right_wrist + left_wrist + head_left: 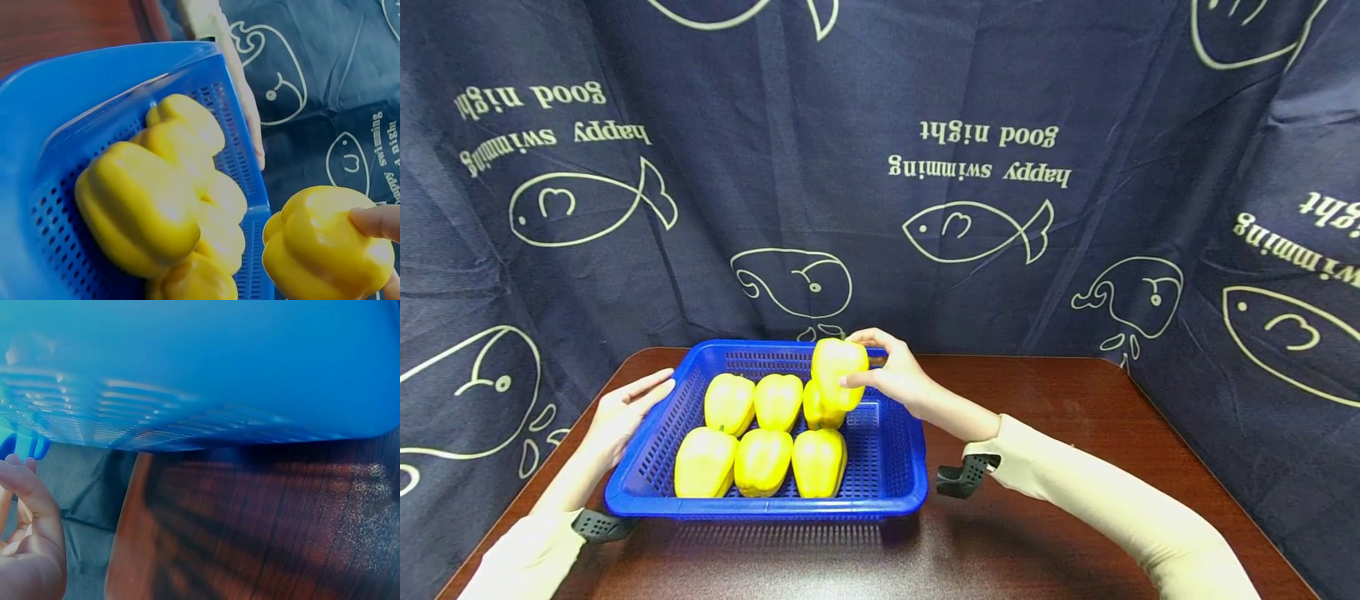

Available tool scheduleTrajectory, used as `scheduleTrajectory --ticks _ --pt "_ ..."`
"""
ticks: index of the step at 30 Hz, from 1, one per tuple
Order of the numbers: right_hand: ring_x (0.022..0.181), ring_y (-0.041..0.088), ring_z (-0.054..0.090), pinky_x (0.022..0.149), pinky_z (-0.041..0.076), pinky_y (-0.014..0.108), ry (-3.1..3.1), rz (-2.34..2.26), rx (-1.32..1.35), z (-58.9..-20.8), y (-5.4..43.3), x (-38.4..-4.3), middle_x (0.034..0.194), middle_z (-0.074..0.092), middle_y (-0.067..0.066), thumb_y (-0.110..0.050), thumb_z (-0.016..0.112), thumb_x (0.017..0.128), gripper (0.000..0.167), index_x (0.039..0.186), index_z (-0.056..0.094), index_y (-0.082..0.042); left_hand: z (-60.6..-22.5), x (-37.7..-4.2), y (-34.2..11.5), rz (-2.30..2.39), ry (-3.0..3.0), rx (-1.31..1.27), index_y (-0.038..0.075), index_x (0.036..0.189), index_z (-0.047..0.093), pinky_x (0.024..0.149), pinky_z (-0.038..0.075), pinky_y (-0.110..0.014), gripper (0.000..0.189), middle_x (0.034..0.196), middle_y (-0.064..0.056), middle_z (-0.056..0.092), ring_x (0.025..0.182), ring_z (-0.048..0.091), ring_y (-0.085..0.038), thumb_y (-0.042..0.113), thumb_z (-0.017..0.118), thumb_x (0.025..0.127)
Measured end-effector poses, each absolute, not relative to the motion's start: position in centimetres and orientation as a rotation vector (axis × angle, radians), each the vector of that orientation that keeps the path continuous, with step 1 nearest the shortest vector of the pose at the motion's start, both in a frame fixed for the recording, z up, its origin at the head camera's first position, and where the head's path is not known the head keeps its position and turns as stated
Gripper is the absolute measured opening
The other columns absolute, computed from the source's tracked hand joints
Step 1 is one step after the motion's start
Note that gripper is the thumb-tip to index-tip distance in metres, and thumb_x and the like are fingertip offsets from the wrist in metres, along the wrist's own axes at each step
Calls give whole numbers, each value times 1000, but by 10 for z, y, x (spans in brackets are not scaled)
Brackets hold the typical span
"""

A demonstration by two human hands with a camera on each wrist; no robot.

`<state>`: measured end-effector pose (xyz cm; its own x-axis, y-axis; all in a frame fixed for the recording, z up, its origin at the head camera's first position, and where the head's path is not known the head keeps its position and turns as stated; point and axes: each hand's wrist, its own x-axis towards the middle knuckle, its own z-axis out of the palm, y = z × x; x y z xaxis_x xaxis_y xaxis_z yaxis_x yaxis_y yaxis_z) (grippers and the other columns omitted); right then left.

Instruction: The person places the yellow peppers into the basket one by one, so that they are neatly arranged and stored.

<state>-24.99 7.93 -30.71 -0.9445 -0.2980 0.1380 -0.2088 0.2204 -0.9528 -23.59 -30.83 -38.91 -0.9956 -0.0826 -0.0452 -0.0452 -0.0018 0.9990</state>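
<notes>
My right hand [904, 379] pinches a yellow bell pepper [835, 371] between thumb and fingers, over the back right part of a blue plastic basket [760, 507]. In the right wrist view this held pepper [319, 244] shows its lobed end, with the thumb pressed on its side. Several more yellow peppers [763, 460] lie in the basket in two rows; the held one partly hides one in the back row. At the basket's left rim rests my left hand [613, 421], its fingertips against the edge. The left wrist view shows that hand [34, 531] with fingers slightly bent.
The basket stands on a dark brown wooden table [1037, 417], its right-hand part bare of peppers. Behind and beside the table hangs a dark blue curtain [865, 167] with white fish drawings and lettering.
</notes>
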Motion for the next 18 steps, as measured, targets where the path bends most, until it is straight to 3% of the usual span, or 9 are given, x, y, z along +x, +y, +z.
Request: scheduleTrajectory --ticks 5,11,18 --pt "99 30 62 82 55 33 2343 -1849 -457 -307 66 -252 119 58 13 -5 78 71 49 117 61 -10 -390 -236 -309 -2156 -2234 176 20 142 49 64 58 -22 55 84 24 69 73 69 -1 34 65 91" --pt "97 23 60 80 53 29 2290 -1853 -415 -309 48 -254 119 57 13 -6 78 70 51 118 61 -9 -389 -237 -309 -2148 -2241 188 22 141 50 65 58 -21 55 85 25 68 74 69 0 36 66 90" --pt "104 23 57 90 52 42 2205 -1875 -347 -312 27 -256 120 57 12 -4 74 73 49 120 61 -7 -390 -236 -309 -2142 -2235 175 18 142 48 65 58 -21 57 85 26 68 74 69 0 35 66 90"
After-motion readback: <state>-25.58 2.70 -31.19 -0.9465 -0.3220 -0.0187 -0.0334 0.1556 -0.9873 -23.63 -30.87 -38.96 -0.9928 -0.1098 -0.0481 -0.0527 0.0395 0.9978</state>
